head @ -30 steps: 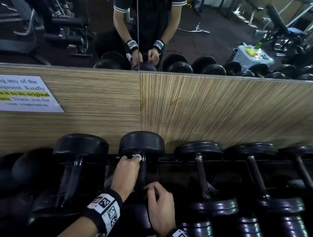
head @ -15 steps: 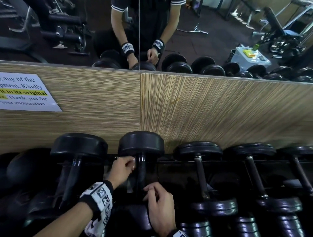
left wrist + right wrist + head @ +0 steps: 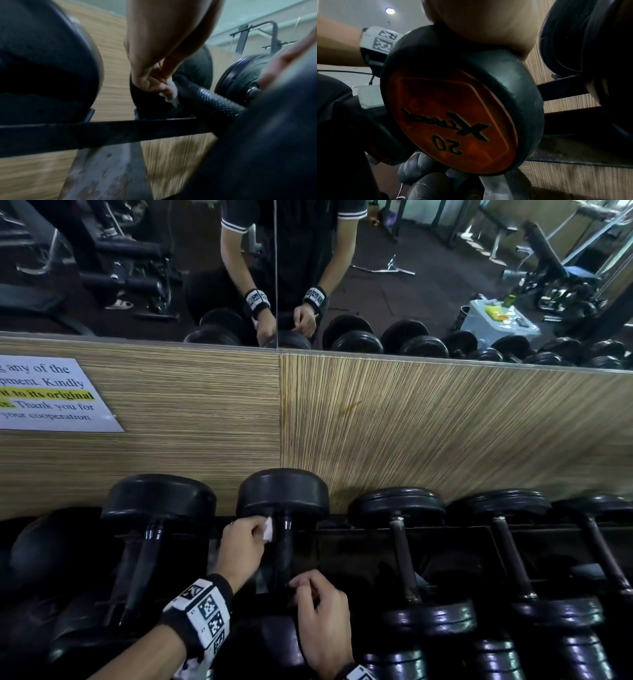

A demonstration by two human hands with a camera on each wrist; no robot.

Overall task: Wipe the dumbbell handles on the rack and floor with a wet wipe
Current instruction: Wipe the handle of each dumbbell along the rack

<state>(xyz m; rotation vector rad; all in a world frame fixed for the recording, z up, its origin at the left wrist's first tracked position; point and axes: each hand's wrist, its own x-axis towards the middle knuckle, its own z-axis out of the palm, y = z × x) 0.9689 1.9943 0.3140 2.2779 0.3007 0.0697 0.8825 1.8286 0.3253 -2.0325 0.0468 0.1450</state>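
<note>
A black dumbbell lies on the rack, its dark knurled handle running toward me. My left hand pinches a white wet wipe against the left side of the handle, just below the far head. The left wrist view shows that wipe pressed on the handle by the fingers. My right hand curls over the near end of the same dumbbell. In the right wrist view its orange end cap reads 20, under my palm.
Other black dumbbells sit to the left and right on the rack bar. A wood-grain wall panel with a paper notice rises behind, below a mirror. More dumbbells lie lower down.
My left wrist swung out to the left and came back, and the wipe, hidden half a second ago, shows again at the handle's far end. The right hand has stayed put.
</note>
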